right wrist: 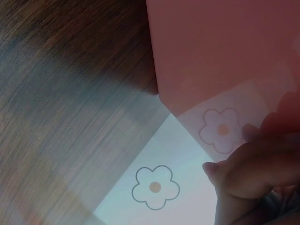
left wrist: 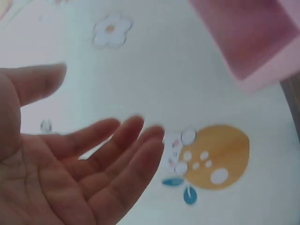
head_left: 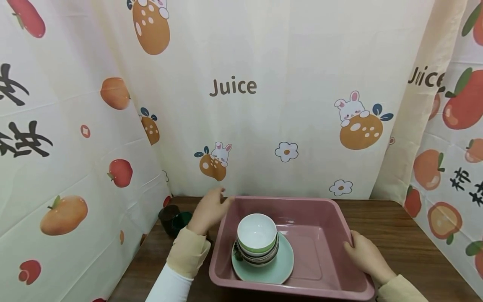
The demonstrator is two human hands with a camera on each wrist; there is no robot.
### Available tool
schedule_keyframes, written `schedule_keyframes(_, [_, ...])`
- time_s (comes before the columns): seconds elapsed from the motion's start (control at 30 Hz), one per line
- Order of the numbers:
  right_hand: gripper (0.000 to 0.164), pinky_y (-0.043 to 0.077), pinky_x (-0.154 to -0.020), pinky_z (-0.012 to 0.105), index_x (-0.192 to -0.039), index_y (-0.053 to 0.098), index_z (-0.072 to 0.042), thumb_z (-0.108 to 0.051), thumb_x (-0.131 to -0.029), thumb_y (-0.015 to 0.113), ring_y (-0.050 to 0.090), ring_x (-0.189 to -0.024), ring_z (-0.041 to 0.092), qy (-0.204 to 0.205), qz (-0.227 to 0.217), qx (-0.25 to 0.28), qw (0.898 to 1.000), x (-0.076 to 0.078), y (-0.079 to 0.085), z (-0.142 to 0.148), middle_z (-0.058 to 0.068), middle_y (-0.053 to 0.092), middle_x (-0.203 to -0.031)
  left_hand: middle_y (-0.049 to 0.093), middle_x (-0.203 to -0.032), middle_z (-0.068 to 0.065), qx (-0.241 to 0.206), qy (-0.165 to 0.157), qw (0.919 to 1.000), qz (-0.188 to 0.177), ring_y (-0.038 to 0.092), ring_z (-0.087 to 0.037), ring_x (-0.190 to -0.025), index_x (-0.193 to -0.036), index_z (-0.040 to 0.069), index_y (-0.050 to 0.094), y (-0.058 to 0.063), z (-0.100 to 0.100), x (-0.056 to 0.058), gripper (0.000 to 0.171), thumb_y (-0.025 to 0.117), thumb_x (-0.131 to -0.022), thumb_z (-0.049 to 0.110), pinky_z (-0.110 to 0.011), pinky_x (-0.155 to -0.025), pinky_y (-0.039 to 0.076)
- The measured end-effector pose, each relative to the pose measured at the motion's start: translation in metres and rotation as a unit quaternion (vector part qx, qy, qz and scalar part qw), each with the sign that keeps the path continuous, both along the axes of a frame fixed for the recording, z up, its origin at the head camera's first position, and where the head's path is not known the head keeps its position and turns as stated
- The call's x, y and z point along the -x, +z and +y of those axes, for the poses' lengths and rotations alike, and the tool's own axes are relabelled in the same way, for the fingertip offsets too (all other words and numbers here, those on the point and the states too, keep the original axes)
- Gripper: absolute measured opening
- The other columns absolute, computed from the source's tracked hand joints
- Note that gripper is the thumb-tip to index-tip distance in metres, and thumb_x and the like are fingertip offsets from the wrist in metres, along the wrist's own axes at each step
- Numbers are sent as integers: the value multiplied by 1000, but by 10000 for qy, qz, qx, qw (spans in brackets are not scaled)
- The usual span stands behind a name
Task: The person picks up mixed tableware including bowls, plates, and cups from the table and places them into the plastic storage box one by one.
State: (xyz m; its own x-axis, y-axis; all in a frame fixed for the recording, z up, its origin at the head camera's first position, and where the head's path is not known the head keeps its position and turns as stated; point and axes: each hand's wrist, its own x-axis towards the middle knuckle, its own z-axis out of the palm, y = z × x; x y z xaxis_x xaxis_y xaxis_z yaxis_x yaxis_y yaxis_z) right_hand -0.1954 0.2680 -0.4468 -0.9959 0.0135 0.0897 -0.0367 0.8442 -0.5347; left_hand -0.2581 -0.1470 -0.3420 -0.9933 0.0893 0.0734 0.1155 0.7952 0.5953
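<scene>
A pink rectangular basin (head_left: 309, 258) stands on the table. Inside its left half lies a pale green plate (head_left: 285, 262) with a stack of bowls (head_left: 257, 235) on it, the top one white inside with a green band. My right hand (head_left: 366, 255) grips the basin's right rim, thumb over the inner side. In the right wrist view, the fingers (right wrist: 251, 168) of that hand are against the basin's outer wall. My left hand (head_left: 209, 211) is beside the basin's far left corner. The left wrist view shows its fingers (left wrist: 112, 173) spread loosely, with nothing held.
Two dark cups, one brownish (head_left: 167, 216) and one green (head_left: 183, 220), stand left of the basin by my left forearm. A printed curtain (head_left: 245, 126) closes off the back and both sides. Brown wooden tabletop (head_left: 381, 222) shows to the basin's right.
</scene>
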Motion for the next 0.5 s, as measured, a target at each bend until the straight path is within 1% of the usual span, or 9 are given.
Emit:
schedule_keyframes(0.1, [26,45,-64,38,-108,59,8,-10,-90,56,58,-74,21,-13,16,18,10000,-1,-1,1,14,67,-86,52,-138,-21,-320,299,9987,260,53,-38,-124,-144,2,42,2,-16,-6,63,57,-97,41,-57,-99,44])
schedule_keyframes(0.2, [29,46,-65,38,-111,58,9,-11,-90,56,59,-75,22,-16,24,39,10000,-1,-3,2,16,68,-88,43,-145,-22,-614,540,9956,453,45,-40,-132,-148,2,35,-2,-31,-14,71,59,-96,44,-59,-103,40])
schedule_keyframes(0.3, [31,47,-66,39,-113,57,10,-11,-90,56,60,-77,23,-21,23,66,10000,-1,-3,2,17,68,-90,37,-147,-23,-861,791,9913,612,39,-41,-135,-151,1,27,-12,-45,-25,81,60,-94,48,-60,-105,37])
schedule_keyframes(0.4, [33,47,-66,39,-116,57,10,-11,-90,56,61,-78,23,-33,-3,85,10000,0,-3,2,19,68,-92,34,-147,-22,-1117,1027,9859,710,36,-41,-136,-153,3,20,-26,-58,-34,88,60,-92,53,-59,-106,37])
schedule_keyframes(0.5, [32,47,-66,39,-116,57,10,-11,-90,57,62,-78,23,-64,-50,82,9999,0,-2,1,19,68,-92,32,-148,-22,-1448,1260,9771,916,34,-40,-137,-154,3,17,-43,-68,-43,90,62,-92,51,-56,-107,37])
